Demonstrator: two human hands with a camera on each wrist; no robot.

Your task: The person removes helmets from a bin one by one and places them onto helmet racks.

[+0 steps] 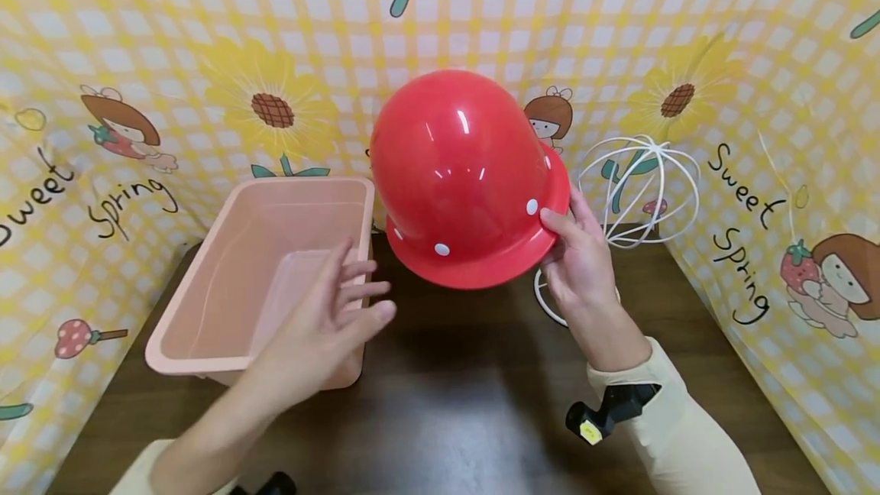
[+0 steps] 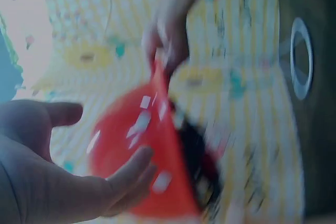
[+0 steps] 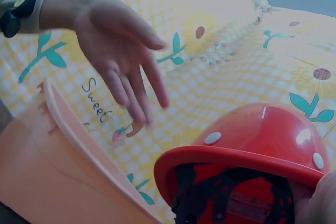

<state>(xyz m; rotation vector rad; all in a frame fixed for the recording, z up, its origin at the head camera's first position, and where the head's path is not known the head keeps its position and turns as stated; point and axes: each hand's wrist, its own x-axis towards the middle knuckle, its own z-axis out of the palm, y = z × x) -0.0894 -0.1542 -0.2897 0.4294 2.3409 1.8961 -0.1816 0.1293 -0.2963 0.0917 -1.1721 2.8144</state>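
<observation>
A red hard hat [image 1: 467, 174] with white round studs hangs above the dark table, its dome up. My right hand [image 1: 580, 254] grips its brim at the right side, thumb on the outside. In the right wrist view, black straps [image 3: 236, 192] show inside the hard hat [image 3: 262, 129]. My left hand [image 1: 319, 327] is apart from the hat, fingers spread, in front of the pink bin [image 1: 161, 357]. The right wrist view shows the left hand [image 3: 115, 51] with its palm turned toward the hat. Blur softens the left wrist view.
A white wire stand [image 1: 653, 182] with a rounded cage top stands behind the right hand, its ring base [image 1: 543, 300] on the dark wooden table [image 1: 440, 418]. Yellow checked cloth [image 1: 330, 37] with printed flowers and figures encloses the back and sides.
</observation>
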